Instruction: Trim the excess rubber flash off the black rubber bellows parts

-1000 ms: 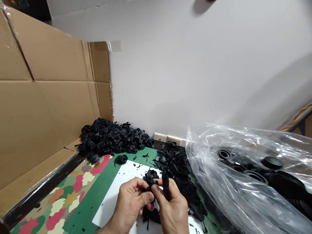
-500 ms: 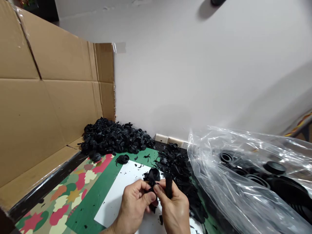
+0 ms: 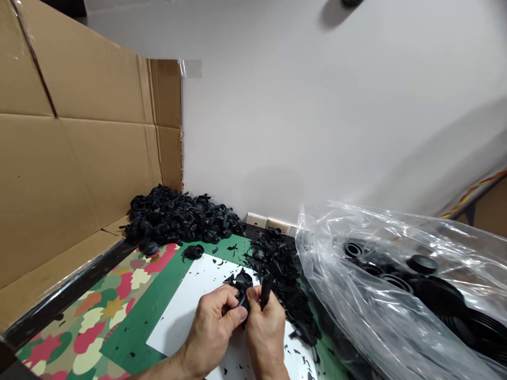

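Note:
My left hand (image 3: 212,330) is closed around a black rubber part (image 3: 242,282) with ragged, curled edges, held above a white sheet (image 3: 174,324). Thumb and finger of my right hand (image 3: 266,332) pinch the same part at its right side; both hands nearly touch. A dark, narrow piece (image 3: 266,291) sticks up between the right fingers, and whether it is a strip or a tool handle I cannot tell. Beyond the hands, one loose black rubber part (image 3: 193,252) lies at the sheet's far corner. Small black scraps are scattered over the sheet.
A large heap of black rubber parts (image 3: 178,216) rests against a cardboard wall (image 3: 106,84) at the back left. Torn black scraps (image 3: 277,264) pile up right of the sheet. At right, a clear plastic bag (image 3: 332,274) holds black round parts (image 3: 439,295). A white wall stands behind.
Both hands have turned the rubber part, and its round opening no longer faces me. My right hand has shifted slightly left and tilted. The whole view has moved a little.

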Motion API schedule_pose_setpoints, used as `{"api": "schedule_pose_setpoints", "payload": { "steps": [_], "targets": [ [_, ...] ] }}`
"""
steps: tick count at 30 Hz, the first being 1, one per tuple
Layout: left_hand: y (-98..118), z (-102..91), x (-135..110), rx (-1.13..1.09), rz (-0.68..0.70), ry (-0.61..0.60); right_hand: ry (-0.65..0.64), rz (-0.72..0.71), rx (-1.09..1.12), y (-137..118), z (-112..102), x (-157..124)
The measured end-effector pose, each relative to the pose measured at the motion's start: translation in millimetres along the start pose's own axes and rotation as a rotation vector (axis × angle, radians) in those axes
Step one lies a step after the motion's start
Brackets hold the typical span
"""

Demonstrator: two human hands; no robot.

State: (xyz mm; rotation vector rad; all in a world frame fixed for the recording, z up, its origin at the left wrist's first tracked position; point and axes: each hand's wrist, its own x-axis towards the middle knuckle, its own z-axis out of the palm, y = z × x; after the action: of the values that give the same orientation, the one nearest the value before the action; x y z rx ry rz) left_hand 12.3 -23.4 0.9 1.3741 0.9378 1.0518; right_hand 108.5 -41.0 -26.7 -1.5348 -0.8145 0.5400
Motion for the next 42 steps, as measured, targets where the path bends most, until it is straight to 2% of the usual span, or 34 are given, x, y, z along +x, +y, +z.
{"api": "schedule_pose_setpoints", "payload": {
  "steps": [4,8,9,12,15,19,24,28,33,37,42],
  "targets": [
    [5,1.3,-5,-0.001,-0.043,-0.043,0.034,-0.027,-0.034,-4,-6,9],
    [8,4.3,-18,-0.055,-0.062,-0.182,0.171,-0.003,-0.109,4,-28,39],
    [7,4.5,-19,-0.094,-0.101,-0.197,0.198,0.007,-0.129,6,-35,45],
    [6,2.4,-11,-0.234,-0.278,-0.179,0.154,-0.036,-0.145,10,-46,52],
    [5,-3.7,3,-0.384,-0.336,-0.172,0.065,-0.091,-0.129,8,-45,47],
    [5,-11.2,12,-0.490,-0.334,-0.164,0.007,-0.120,-0.108,8,-43,39],
    [0,-13.9,10,-0.548,-0.313,-0.165,-0.038,-0.130,-0.084,11,-48,35],
    [-2,-14.9,8,-0.485,-0.275,-0.203,-0.130,-0.168,-0.044,6,-45,26],
    [0,-17.5,7,-0.381,-0.215,-0.188,-0.109,-0.134,0.034,-2,-37,17],
    [2,-20.6,7,-0.281,-0.176,-0.084,-0.194,-0.063,-0.015,4,-41,21],
    [5,-20.6,7,-0.201,-0.173,-0.015,-0.231,-0.110,-0.080,16,-48,28]
  ]
}}
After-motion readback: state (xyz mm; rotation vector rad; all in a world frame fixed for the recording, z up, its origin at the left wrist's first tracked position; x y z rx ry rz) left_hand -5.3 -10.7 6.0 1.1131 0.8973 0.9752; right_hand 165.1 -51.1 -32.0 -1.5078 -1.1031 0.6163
